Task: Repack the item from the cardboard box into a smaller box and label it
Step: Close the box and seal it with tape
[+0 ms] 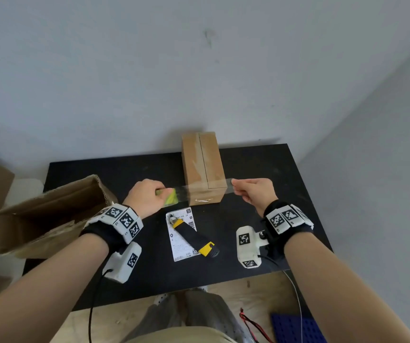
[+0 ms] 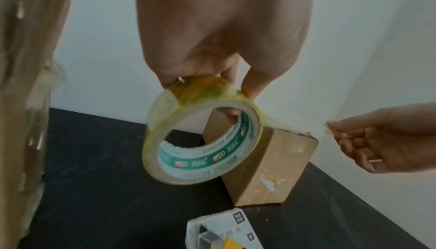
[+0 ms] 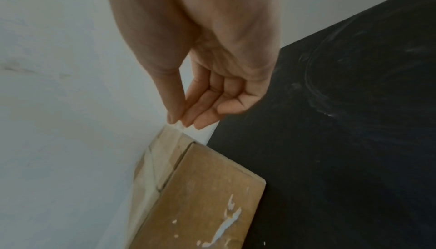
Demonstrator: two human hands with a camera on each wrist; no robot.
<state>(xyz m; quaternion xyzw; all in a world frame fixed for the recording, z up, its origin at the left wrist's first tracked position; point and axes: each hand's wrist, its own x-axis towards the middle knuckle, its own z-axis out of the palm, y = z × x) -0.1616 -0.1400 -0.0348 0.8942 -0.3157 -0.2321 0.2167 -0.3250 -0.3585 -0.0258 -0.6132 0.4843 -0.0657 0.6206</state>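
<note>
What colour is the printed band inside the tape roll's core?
Green with white lettering and small red-and-white logos, on the tape roll in the left hand; clearest in the left wrist view.

I see a black bench [image 1: 260, 167] against a grey wall [image 1: 149, 70]. A blue perforated panel [image 1: 297, 328] and red wires [image 1: 250, 324] lie on the wooden floor [image 1: 255, 290] below.
</note>
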